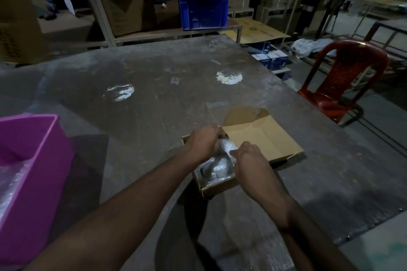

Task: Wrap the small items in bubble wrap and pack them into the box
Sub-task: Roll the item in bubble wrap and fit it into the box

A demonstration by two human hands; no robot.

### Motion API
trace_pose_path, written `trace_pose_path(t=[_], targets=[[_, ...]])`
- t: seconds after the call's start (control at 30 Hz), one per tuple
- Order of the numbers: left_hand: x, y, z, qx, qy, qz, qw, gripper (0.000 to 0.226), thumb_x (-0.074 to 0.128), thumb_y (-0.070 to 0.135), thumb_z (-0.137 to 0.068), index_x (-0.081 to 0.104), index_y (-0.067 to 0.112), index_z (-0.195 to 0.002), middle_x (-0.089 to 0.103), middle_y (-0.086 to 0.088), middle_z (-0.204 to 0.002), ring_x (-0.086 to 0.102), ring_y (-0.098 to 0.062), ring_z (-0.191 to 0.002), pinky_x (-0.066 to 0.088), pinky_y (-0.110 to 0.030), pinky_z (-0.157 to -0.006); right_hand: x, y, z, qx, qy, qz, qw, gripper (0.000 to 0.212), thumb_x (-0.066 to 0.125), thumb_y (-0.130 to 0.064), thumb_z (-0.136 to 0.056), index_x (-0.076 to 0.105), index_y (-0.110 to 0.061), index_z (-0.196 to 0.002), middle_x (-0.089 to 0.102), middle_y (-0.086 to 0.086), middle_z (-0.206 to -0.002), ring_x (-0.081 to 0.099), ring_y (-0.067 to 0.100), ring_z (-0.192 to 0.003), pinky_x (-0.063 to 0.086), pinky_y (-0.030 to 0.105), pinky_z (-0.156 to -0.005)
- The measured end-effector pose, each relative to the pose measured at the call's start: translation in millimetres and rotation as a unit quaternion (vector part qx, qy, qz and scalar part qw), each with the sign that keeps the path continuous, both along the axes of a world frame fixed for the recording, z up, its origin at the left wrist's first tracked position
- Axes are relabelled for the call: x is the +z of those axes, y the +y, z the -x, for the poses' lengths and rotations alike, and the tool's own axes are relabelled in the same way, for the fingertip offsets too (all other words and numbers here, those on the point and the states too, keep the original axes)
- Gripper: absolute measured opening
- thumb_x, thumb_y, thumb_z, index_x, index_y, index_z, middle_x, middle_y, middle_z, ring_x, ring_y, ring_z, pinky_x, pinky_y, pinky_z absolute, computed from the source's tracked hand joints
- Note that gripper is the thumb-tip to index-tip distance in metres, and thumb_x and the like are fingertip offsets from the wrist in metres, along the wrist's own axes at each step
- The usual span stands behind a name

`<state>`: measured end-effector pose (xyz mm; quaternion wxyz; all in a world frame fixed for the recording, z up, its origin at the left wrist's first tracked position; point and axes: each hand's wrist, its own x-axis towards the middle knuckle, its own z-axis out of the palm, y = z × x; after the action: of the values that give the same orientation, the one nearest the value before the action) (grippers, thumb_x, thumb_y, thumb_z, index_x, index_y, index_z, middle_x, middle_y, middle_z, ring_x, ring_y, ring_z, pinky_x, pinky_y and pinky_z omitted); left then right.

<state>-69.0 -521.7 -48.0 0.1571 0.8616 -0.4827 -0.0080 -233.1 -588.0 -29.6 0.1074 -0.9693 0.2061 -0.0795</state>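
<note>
A person's left hand (203, 142) and right hand (247, 156) meet over an open cardboard box (271, 138) on a worn grey bench (165, 94), both curled around a small bundle in bubble wrap (228, 147) that sits at the box's near-left end. The left hand grips the bundle's far end against the box wall; the right hand pinches its near end, thumb on the film. Below them, more wrapped items (217, 168) already lie in the same end of the box, though the dim light makes it hard to say how many. The right half of the box shows bare cardboard, and its lid flap (244, 116) stands open at the back.

The bundle looks light and soft on the outside, its film slick and springy, so it would likely handle best held at both ends as it is here, pressed down gently rather than squeezed, since the contents may be fragile. The packing appears well under way, with room left on the right.

At the bench's left edge stands a pink bin (33, 160) with loose bubble wrap inside; a red plastic chair (343, 81) sits to the right, and a blue crate (203, 10) rests on shelving behind.
</note>
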Motion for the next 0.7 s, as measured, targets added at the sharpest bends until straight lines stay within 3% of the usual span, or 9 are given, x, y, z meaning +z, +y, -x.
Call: trace_pose_path(t=[0.13, 0.2, 0.37, 0.5, 0.6, 0.7], targets=[[2.3, 1.4, -1.7, -0.023, 0.007, -0.036, 0.999, 0.026, 0.062, 0.02, -0.091, 0.075, 0.023, -0.113, 0.073, -0.002, -0.112, 0.067, -0.024, -0.098, 0.054, -0.036, -0.078, -2.2, -2.5, 6.5, -0.011, -0.02, -0.041, 0.999, 0.027, 0.057, -0.024, -0.096, 0.067, -0.015, -0.12, 0.051, 0.005, -0.109, 0.052, 0.021, -0.1, 0.047, 0.032, -0.082], [2.3, 3.4, -3.1, -0.033, 0.01, -0.022, 0.999, 0.024, 0.06, 0.021, -0.091, 0.076, 0.019, -0.108, 0.072, -0.003, -0.108, 0.067, -0.025, -0.094, 0.054, -0.035, -0.075, -2.3, -5.4, 8.9, -0.033, -0.039, -0.044, 0.998, 0.027, 0.063, -0.023, -0.094, 0.07, -0.014, -0.118, 0.06, 0.008, -0.109, 0.059, 0.025, -0.1, 0.047, 0.035, -0.084], [0.0, 4.6, -7.6, -0.04, 0.032, -0.025, 0.998, 0.022, 0.059, 0.031, -0.088, 0.075, 0.018, -0.095, 0.072, -0.002, -0.095, 0.065, -0.023, -0.082, 0.056, -0.038, -0.068, 2.1, -8.4, 3.1, -0.078, -0.049, 0.004, 0.996, 0.012, 0.066, -0.021, -0.088, 0.072, -0.011, -0.084, 0.066, 0.011, -0.083, 0.063, 0.03, -0.078, 0.036, 0.032, -0.062], [2.4, 3.2, -10.3, -0.034, 0.035, -0.031, 0.998, 0.023, 0.065, 0.038, -0.091, 0.075, 0.019, -0.101, 0.072, 0.0, -0.101, 0.066, -0.021, -0.089, 0.055, -0.038, -0.074, 0.3, -3.7, -0.5, -0.086, -0.048, 0.049, 0.994, 0.009, 0.067, -0.017, -0.088, 0.072, -0.01, -0.085, 0.061, 0.01, -0.083, 0.058, 0.026, -0.074, 0.033, 0.029, -0.061], [3.4, -1.4, -9.7, -0.017, 0.031, -0.033, 0.999, 0.025, 0.069, 0.041, -0.091, 0.075, 0.02, -0.102, 0.073, -0.001, -0.098, 0.066, -0.021, -0.088, 0.047, -0.032, -0.068, -1.0, 3.1, -0.2, -0.076, -0.023, 0.089, 0.993, 0.002, 0.069, -0.011, -0.085, 0.07, -0.011, -0.083, 0.054, 0.008, -0.085, 0.054, 0.023, -0.075, 0.036, 0.029, -0.058], [4.9, -6.5, -8.9, -0.004, 0.021, -0.038, 0.999, 0.03, 0.072, 0.045, -0.087, 0.076, 0.019, -0.101, 0.074, -0.004, -0.098, 0.068, -0.025, -0.089, 0.044, -0.031, -0.066, 2.3, 8.0, -0.4, -0.067, 0.02, 0.12, 0.99, 0.021, 0.082, -0.002, -0.065, 0.063, -0.01, -0.064, 0.052, 0.009, -0.073, 0.053, 0.025, -0.064, 0.027, 0.026, -0.046]])
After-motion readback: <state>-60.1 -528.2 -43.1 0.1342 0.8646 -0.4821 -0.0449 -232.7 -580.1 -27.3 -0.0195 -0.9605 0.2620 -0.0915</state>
